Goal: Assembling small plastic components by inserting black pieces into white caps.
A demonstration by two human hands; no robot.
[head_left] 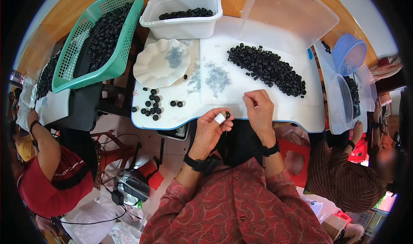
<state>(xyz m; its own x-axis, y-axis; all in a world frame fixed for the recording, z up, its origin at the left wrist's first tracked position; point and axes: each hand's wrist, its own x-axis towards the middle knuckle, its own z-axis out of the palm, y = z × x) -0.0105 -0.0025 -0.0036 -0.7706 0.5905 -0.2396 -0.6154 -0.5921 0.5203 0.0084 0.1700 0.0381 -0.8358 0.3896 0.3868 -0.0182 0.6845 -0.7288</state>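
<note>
Just off the table's front edge, my left hand (206,132) is closed around a small round black part (227,115). A white wrap (220,118) covers its thumb. To the right, my right hand (260,115) hovers over the edge with thumb and forefinger pinched together; whether something tiny is between them I cannot make out. Beyond my hands lies a scatter of tiny clear-grey pieces (218,79) on a white sheet. A long heap of black parts (269,69) spreads to its right. Several loose black parts (154,104) sit at the table's left front.
A cream scalloped dish (143,71) holds more tiny pieces. Behind it stand a white tub (180,28) and a green basket (92,79), both holding black parts. A clear plastic lid (292,18) is at the back right. People work at tables on both sides.
</note>
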